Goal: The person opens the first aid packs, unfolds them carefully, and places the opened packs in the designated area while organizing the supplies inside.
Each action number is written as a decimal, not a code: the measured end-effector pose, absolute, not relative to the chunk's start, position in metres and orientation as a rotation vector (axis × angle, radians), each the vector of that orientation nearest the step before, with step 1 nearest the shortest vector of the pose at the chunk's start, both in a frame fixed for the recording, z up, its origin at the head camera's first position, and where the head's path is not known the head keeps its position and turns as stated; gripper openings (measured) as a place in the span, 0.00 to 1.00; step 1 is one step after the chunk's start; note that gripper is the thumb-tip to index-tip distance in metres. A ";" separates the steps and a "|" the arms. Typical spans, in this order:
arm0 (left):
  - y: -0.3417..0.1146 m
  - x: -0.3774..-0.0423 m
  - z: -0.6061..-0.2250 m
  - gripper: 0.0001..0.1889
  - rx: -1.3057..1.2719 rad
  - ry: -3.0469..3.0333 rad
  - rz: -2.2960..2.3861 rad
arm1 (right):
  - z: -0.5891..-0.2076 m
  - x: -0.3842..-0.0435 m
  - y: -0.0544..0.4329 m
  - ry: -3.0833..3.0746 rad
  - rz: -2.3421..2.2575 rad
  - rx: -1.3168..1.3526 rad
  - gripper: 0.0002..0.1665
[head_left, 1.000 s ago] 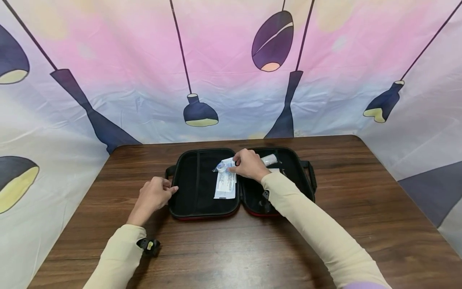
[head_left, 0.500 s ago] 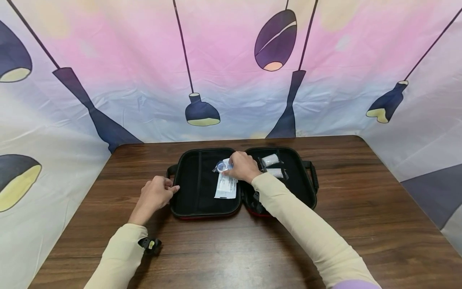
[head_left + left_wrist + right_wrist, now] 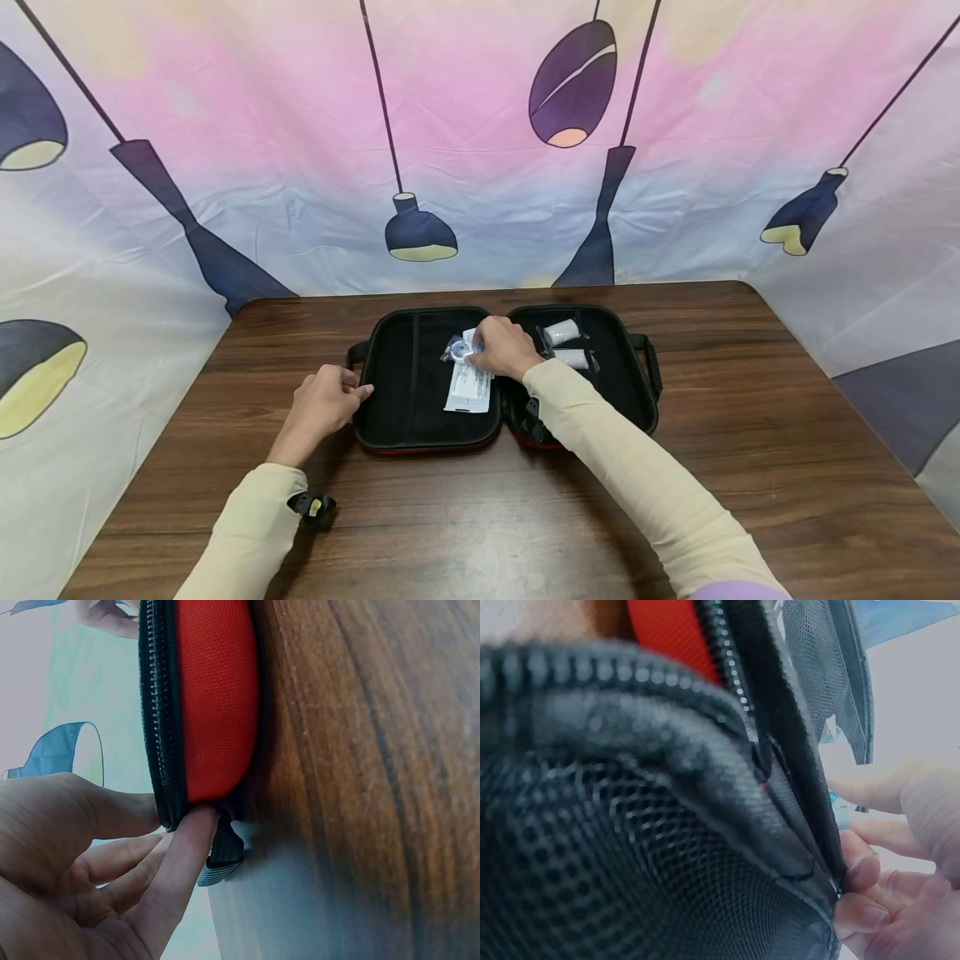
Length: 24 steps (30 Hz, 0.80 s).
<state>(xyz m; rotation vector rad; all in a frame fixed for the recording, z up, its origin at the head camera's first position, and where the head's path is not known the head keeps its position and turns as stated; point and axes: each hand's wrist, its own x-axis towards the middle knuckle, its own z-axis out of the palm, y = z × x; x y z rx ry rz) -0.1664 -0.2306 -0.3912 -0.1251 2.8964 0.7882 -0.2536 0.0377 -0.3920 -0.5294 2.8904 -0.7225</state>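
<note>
A zippered case (image 3: 390, 417), black inside and red outside, lies unfolded on the table. My left hand (image 3: 326, 404) pinches its left edge, thumb on the zipper rim and a finger beneath the red shell (image 3: 217, 697) in the left wrist view. Over the left half, my right hand (image 3: 506, 348) holds a small bluish-white tape roll (image 3: 459, 349) in crinkled clear wrap between thumb and fingers. Beneath it lies a flat white printed packet (image 3: 468, 390), its upper part partly covered. In the right wrist view the fingers (image 3: 877, 787) are beyond the mesh pocket (image 3: 667, 847), which hides most of the roll.
Two white wrapped rolls, an upper roll (image 3: 561, 332) and a lower roll (image 3: 572, 359), lie in the case's right half. Carry handles stick out at both ends, such as the right handle (image 3: 648, 365). A brown wooden table (image 3: 465, 525) extends around the case, with a printed cloth (image 3: 300, 125) behind.
My right hand has shifted slightly left over the packet, uncovering the lower white roll in the right half. The left hand stays at the case's edge. Little differs over the last half second.
</note>
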 end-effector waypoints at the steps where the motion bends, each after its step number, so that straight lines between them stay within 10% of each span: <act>1: -0.231 -0.167 -0.391 0.19 -0.126 2.896 0.788 | -0.391 -0.253 0.038 2.885 -0.727 -0.535 0.13; 24: -0.230 -0.167 -0.389 0.19 -0.135 2.893 0.783 | -0.364 -0.250 0.092 2.842 -0.865 -0.641 0.19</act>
